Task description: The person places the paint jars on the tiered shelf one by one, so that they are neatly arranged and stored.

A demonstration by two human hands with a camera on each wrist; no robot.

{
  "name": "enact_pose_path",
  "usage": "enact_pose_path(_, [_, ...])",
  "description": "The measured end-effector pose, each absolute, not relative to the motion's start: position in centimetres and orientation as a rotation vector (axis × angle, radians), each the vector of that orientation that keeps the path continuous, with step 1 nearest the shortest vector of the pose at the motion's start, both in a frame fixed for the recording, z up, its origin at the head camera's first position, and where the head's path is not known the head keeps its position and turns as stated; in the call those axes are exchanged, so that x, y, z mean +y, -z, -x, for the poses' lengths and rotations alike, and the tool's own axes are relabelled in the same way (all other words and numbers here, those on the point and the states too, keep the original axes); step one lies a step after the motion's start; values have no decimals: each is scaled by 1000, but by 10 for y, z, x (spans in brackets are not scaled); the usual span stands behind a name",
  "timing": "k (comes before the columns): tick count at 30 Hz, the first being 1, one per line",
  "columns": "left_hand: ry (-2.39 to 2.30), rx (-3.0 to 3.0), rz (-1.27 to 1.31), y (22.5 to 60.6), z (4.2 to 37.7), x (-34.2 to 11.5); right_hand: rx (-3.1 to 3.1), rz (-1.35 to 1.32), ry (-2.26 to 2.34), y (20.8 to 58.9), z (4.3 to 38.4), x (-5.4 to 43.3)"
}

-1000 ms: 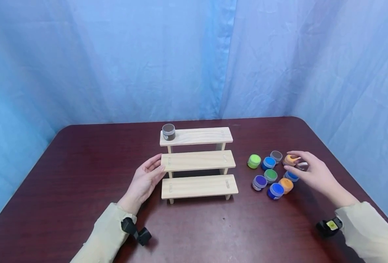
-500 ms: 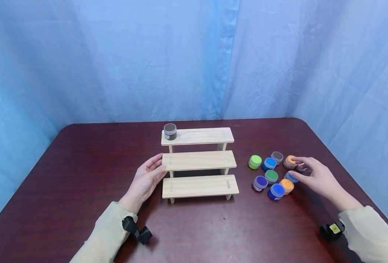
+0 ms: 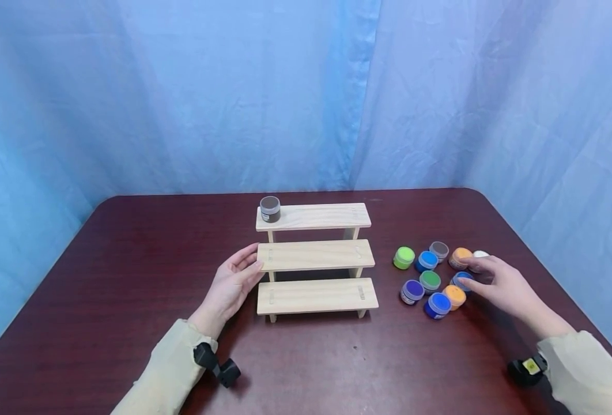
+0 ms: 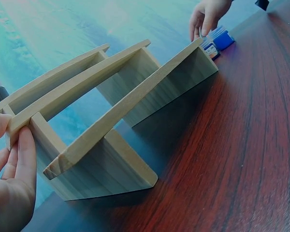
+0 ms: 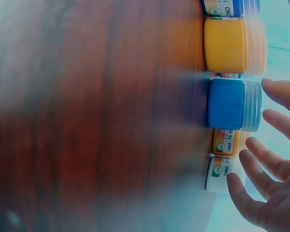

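Observation:
A wooden three-step stand stands mid-table. My left hand pinches the left end of its middle step, thumb on top and fingers below, as the left wrist view also shows. A dark brown paint jar sits at the left end of the top step. On the right, my right hand hovers with fingers spread over the jar cluster, holding nothing. Nearest to it are a blue paint jar and a white paint jar, the latter partly hidden by the hand in the head view.
Other lidded jars stand close together: light green, dark grey-brown, green, purple, dark blue and orange. A blue curtain hangs behind the dark red table.
My right hand has come lower and slightly nearer over the jars, and more of the white jar shows. My left hand keeps its hold on the stand.

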State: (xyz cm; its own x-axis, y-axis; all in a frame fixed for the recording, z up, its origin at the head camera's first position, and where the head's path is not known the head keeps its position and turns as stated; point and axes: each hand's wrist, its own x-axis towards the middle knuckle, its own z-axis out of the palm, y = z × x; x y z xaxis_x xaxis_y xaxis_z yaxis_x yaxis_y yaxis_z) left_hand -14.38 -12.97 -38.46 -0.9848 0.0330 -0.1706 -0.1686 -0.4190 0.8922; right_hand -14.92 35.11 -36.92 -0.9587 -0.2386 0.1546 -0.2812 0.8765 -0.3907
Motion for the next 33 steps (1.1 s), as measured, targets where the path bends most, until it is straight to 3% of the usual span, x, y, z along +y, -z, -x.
enact_pose_path(33, [-2539, 1611, 187, 388, 146, -131, -3064, -308, -683, 370, 147, 351])
